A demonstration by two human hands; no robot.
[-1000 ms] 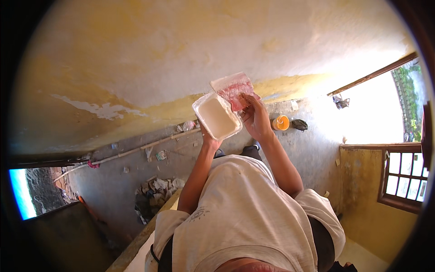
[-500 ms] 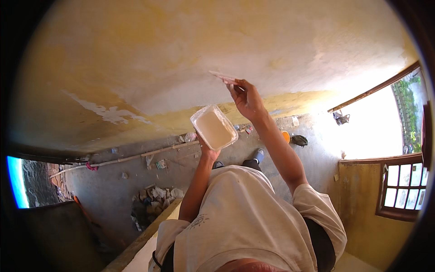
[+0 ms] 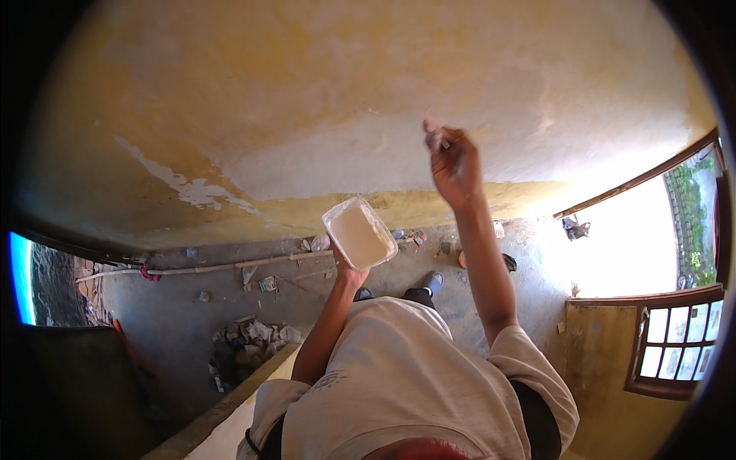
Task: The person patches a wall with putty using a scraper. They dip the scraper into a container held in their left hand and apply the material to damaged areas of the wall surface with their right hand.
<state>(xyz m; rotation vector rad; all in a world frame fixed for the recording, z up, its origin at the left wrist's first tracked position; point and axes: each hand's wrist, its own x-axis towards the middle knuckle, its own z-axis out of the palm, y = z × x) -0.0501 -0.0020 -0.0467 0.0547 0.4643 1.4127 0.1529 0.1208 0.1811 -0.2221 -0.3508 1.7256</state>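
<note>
My left hand (image 3: pixel 349 270) grips a square whitish plastic tub (image 3: pixel 389 251) from beneath and the near side. Pale, creamy putty (image 3: pixel 360 236) lies in it. In front of the wall, my right hand (image 3: pixel 458 172) is raised, its fingers closed on a putty knife (image 3: pixel 434 129) smeared with white. The blade shows nearly edge-on and is blurred, so I cannot tell whether it touches the wall. Around it the yellow wall (image 3: pixel 253 84) carries a broad whitish coat (image 3: pixel 322 157). A fresh thin streak (image 3: pixel 373 110) shows left of the knife.
A long pole (image 3: pixel 207 268) lies on the grey floor along the wall's foot. Crumpled rubbish (image 3: pixel 257 339) is heaped at left, beside a low ledge (image 3: pixel 245 387). An orange container (image 3: pixel 462 260) and a dark bag (image 3: pixel 509 262) sit behind my right forearm. A bright doorway (image 3: pixel 621 234) opens at right.
My right hand has moved to the right with the putty knife, and the blade has turned nearly edge-on. My left hand holds the tub in almost the same place.
</note>
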